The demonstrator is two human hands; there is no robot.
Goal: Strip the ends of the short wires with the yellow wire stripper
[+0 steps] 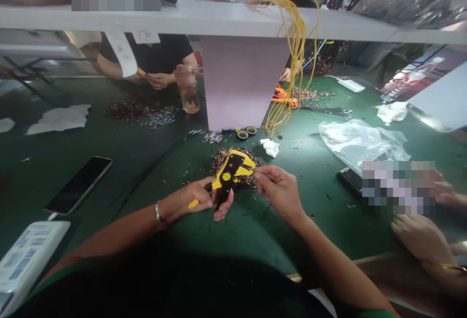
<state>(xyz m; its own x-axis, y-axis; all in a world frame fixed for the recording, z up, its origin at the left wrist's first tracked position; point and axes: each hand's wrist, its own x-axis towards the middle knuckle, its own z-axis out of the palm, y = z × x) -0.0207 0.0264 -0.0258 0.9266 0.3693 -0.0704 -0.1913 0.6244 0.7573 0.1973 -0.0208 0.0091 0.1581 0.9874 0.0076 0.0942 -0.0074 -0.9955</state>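
My left hand [206, 196] is wrapped around the handles of a yellow and black wire stripper [226, 176], whose jaws point up and to the right. Thumb and forefinger of my right hand [279, 189] are pinched together right at those jaws, on what looks like a thin dark wire [255, 169]; most of it is hidden by the fingers. Directly behind and under the tool lies a heap of short copper-coloured wire scraps [219, 158] on the green tabletop [204, 255].
Left lie a phone [80, 185] and a white power bank [32, 259]. Beyond are tape rolls [247, 133], crumpled tissue [270, 148], a bottle [188, 89] and hanging yellow wires [297, 41]. Right are a plastic bag [361, 140] and a co-worker's hands [419, 235]. A shelf [182, 19] spans overhead.
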